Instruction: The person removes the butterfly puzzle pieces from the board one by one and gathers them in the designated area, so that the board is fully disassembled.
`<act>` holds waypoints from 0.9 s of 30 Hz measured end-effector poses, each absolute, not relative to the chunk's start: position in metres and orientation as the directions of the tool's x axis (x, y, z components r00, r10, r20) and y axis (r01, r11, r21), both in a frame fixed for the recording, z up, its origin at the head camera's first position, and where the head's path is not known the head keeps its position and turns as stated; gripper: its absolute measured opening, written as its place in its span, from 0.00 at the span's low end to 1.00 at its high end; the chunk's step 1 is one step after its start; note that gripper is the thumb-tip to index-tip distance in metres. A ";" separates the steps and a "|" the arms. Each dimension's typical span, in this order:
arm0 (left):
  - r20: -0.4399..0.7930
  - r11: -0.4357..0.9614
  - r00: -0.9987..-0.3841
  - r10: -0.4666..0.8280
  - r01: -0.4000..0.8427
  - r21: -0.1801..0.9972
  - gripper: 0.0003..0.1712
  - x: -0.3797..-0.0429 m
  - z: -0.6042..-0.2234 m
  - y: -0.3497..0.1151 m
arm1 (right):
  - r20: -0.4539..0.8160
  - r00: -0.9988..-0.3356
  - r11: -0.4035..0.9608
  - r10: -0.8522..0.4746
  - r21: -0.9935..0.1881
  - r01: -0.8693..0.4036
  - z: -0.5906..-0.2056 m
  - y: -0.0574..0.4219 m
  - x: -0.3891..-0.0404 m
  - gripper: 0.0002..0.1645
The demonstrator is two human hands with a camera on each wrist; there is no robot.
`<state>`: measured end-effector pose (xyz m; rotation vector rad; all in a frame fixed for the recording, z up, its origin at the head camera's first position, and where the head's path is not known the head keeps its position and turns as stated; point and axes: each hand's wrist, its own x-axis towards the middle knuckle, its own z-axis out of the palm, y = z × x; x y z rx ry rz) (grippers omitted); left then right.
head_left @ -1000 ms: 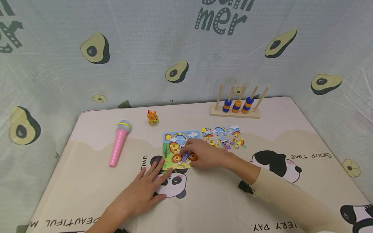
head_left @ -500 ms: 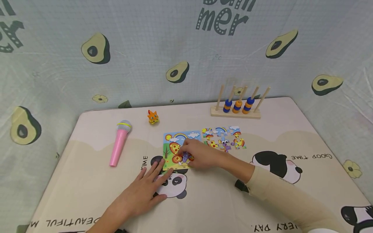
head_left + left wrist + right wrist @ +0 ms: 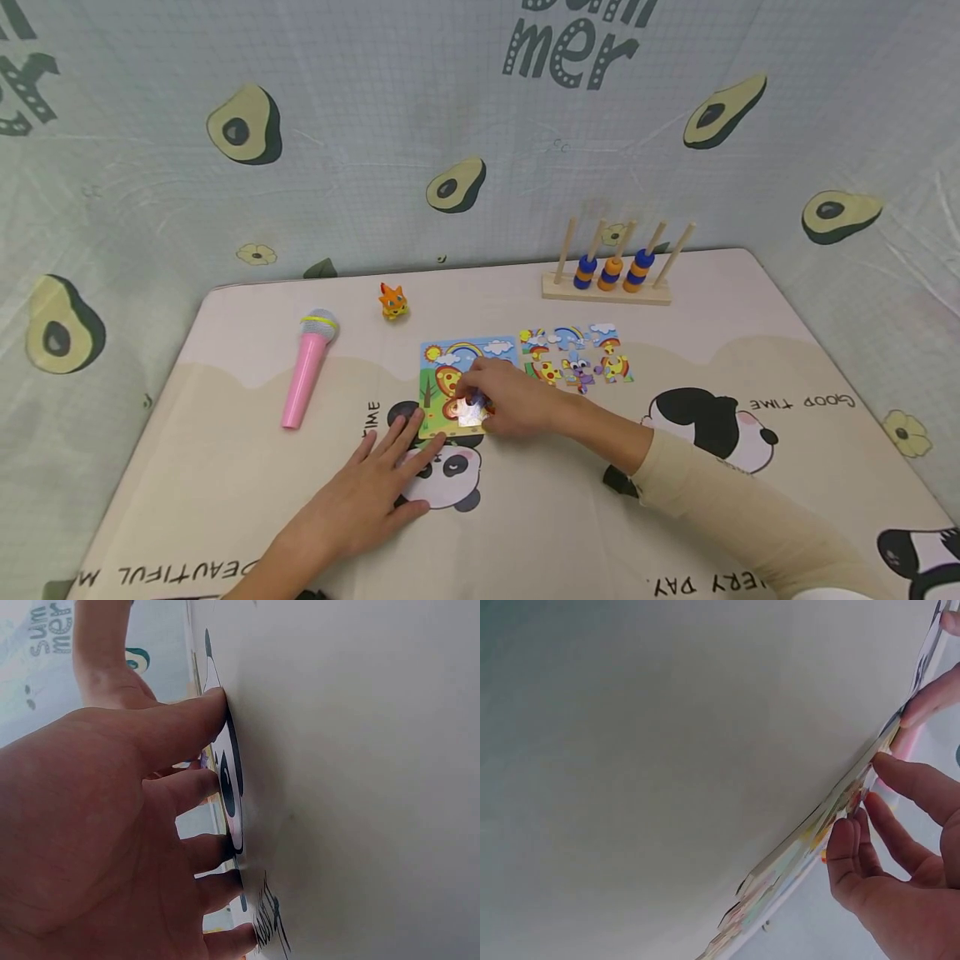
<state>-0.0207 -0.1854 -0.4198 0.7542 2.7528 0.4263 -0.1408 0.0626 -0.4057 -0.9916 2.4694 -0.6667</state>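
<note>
A jigsaw puzzle board (image 3: 431, 421) with a butterfly, sun and rainbow picture lies mid-table. My right hand (image 3: 517, 400) is over its right half and pinches a puzzle piece (image 3: 472, 412), which is tilted and shines with glare. In the right wrist view, the right hand (image 3: 900, 847) has its thumb and fingertips at the board's surface; the piece is mostly hidden there. My left hand (image 3: 367, 492) lies with fingers spread, fingertips at the board's lower left edge. The left wrist view shows the left hand (image 3: 112, 817) with fingertips down on the tablecloth. Several loose puzzle pieces (image 3: 577, 368) sit right of the board.
A pink toy microphone (image 3: 306, 371) lies to the left. Behind the board stands a small orange toy figure (image 3: 393, 301). A wooden bead rack (image 3: 606, 287) with blue and orange rings is at the back right. A printed tablecloth (image 3: 555, 517) covers the table.
The right hand has shifted slightly left over the board. The piece at its fingertips has tilted and now reflects light. The left hand has stayed put.
</note>
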 end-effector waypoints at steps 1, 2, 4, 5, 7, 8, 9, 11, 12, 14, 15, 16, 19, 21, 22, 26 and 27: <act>-0.168 0.824 -0.834 0.526 0.450 0.344 0.43 -0.021 -0.420 -0.185 | -0.176 -0.672 0.635 -0.719 -0.557 -0.534 -0.406 0.062 -0.141 0.27; -0.172 0.826 -0.835 0.523 0.447 0.344 0.43 -0.021 -0.419 -0.185 | -0.172 -0.673 0.635 -0.719 -0.556 -0.536 -0.406 0.062 -0.141 0.27; -0.177 0.828 -0.836 0.520 0.442 0.345 0.43 -0.021 -0.419 -0.185 | -0.164 -0.675 0.634 -0.720 -0.552 -0.542 -0.406 0.062 -0.140 0.27; -0.179 0.829 -0.836 0.519 0.441 0.344 0.43 -0.021 -0.419 -0.185 | -0.161 -0.674 0.632 -0.721 -0.550 -0.546 -0.406 0.062 -0.140 0.27; -0.180 0.829 -0.835 0.519 0.441 0.343 0.43 -0.021 -0.419 -0.185 | -0.156 -0.671 0.628 -0.724 -0.551 -0.550 -0.406 0.062 -0.140 0.26; -0.180 0.829 -0.836 0.519 0.441 0.343 0.43 -0.021 -0.418 -0.185 | -0.155 -0.671 0.626 -0.725 -0.554 -0.549 -0.405 0.062 -0.140 0.26; -0.178 0.829 -0.836 0.520 0.442 0.342 0.43 -0.021 -0.418 -0.185 | -0.152 -0.670 0.624 -0.727 -0.554 -0.551 -0.405 0.061 -0.140 0.26; -0.175 0.829 -0.836 0.521 0.445 0.340 0.43 -0.021 -0.418 -0.185 | -0.151 -0.667 0.621 -0.729 -0.554 -0.554 -0.405 0.061 -0.141 0.27; -0.174 0.828 -0.835 0.521 0.446 0.339 0.43 -0.021 -0.419 -0.185 | -0.153 -0.668 0.623 -0.728 -0.553 -0.553 -0.405 0.062 -0.141 0.27; -0.172 0.827 -0.834 0.524 0.450 0.337 0.43 -0.021 -0.419 -0.185 | -0.158 -0.669 0.629 -0.726 -0.545 -0.554 -0.406 0.062 -0.141 0.28; -0.171 0.826 -0.834 0.525 0.452 0.336 0.43 -0.021 -0.419 -0.185 | -0.162 -0.669 0.632 -0.726 -0.541 -0.555 -0.406 0.061 -0.141 0.29; -0.171 0.826 -0.833 0.526 0.452 0.336 0.44 -0.021 -0.419 -0.185 | -0.166 -0.669 0.636 -0.724 -0.535 -0.555 -0.406 0.061 -0.141 0.29; -0.174 0.826 -0.832 0.526 0.451 0.338 0.44 -0.022 -0.419 -0.185 | -0.172 -0.669 0.644 -0.724 -0.518 -0.563 -0.407 0.060 -0.141 0.31; -0.177 0.827 -0.833 0.524 0.448 0.340 0.44 -0.021 -0.419 -0.185 | -0.174 -0.669 0.646 -0.722 -0.515 -0.563 -0.406 0.060 -0.140 0.32; -0.178 0.827 -0.833 0.523 0.447 0.340 0.44 -0.021 -0.419 -0.185 | -0.176 -0.670 0.647 -0.722 -0.514 -0.563 -0.406 0.059 -0.140 0.32; -0.175 0.828 -0.835 0.522 0.446 0.340 0.44 -0.021 -0.419 -0.185 | -0.196 -0.673 0.658 -0.713 -0.519 -0.546 -0.403 0.058 -0.138 0.32; -0.174 0.828 -0.835 0.522 0.447 0.339 0.44 -0.021 -0.419 -0.185 | -0.201 -0.673 0.660 -0.712 -0.518 -0.543 -0.402 0.058 -0.138 0.32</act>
